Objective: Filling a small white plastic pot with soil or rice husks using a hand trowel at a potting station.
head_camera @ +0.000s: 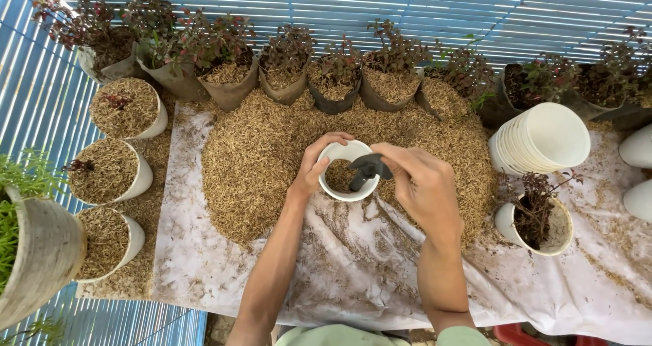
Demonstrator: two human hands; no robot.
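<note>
Right hand (422, 190) hides part of the black piece (367, 169); two white pots (637, 173) cut off at right edge.

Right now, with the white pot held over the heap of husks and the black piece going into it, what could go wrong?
1. The left hand grips the white pot only by its rim, tilted; it could slip and spill its husks onto the husk heap.
2. The right hand pinches the limp black plastic piece at one end; it may fold or miss the opening.
3. The right elbow is close to the potted seedling, which could get knocked over.
</note>
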